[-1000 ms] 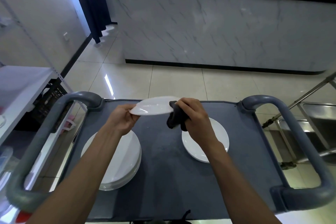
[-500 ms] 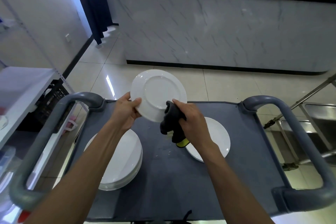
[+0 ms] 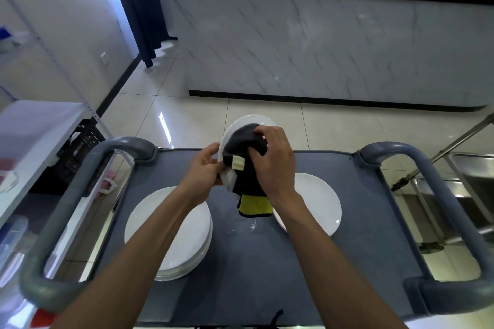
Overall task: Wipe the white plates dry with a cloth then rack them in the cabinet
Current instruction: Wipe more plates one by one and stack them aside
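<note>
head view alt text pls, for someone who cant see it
A person holds a white plate upright above a grey cart, left hand gripping its edge while the right hand presses a dark cloth against it. A stack of white plates sits on the cart at left, a single plate at right.

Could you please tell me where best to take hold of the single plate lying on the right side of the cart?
Probably at the single plate's right rim, fingers coming from the right: it lies flat, and the right forearm crosses its left edge.
</note>
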A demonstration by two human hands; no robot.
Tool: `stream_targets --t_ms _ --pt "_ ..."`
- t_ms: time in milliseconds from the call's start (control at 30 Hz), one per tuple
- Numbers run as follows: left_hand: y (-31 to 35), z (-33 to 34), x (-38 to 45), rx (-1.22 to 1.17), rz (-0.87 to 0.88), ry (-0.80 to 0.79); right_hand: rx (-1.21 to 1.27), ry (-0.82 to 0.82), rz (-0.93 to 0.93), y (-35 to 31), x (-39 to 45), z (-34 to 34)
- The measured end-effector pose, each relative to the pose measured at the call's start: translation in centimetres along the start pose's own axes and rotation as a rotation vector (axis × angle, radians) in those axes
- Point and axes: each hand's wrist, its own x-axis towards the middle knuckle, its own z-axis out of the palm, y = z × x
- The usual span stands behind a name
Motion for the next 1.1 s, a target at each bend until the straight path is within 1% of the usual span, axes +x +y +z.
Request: stream_targets --t_ms 167,300,367,467,567,633,767,933,1100 --pt "0.1 -0.6 -0.3 -0.022 -0.026 -0.016 0.001 0.075 0.026 0.3 1.0 0.3" --pt "-0.1 -0.2 -0.6 -0.071 -0.009 -0.015 0.022 0.115 0.044 0.2 1.6 0.7" --pt "-0.2 0.1 -0.6 -0.105 0.002 0.023 0.058 0.078 0.013 0.1 1.2 1.1" --pt "-0.1 0.5 -0.4 -0.15 0.025 0.083 0.069 -0.041 -0.055 0.4 0.2 1.6" --pt "-0.3 0.3 -0.2 -0.136 0.045 0.124 0.106 -0.159 -0.088 0.8 -1.2 1.6" --pt "-0.3 0.3 -0.1 -0.106 0.053 0.124 0.104 -0.198 -0.11 1.0 -2.3 1.6" --pt "-0.3 0.4 -0.1 -0.077 0.043 0.092 0.073 -0.173 -0.103 1.5 -2.3 2.0" --pt "-0.1 0.2 0.0 -0.143 0.044 0.093 -0.006 -0.14 -0.164 1.7 0.5 2.2" --pt "0.2 -0.3 0.0 -0.159 0.07 0.078 -0.054 -0.075 -0.065 2.2 3.4 2.2"
